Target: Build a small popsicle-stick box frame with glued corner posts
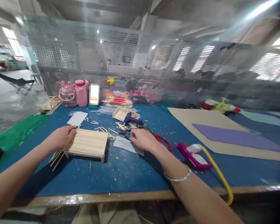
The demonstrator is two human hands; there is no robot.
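A small rectangular piece built of pale wooden sticks (88, 143) stands on short legs on the blue table. My left hand (63, 137) is at its left end, fingers closed; what they pinch is too small to make out. Loose sticks (58, 158) lie below that hand. My right hand (140, 138) rests over a white paper (128, 145), near pliers with red handles (163, 142), its fingers curled together and their grip unclear. Just behind it lies a blue glue gun (132, 119) beside a second stick piece (121, 114).
Pink bottles (81, 94) and stick bundles (119, 100) stand along a perforated screen (154, 62). Stick scraps lie mid-table. On the right are a purple device (193, 156) with a yellow cable (218, 171), beige sheet (189, 119) and purple sheet (238, 137). The table's front edge (107, 198) is near.
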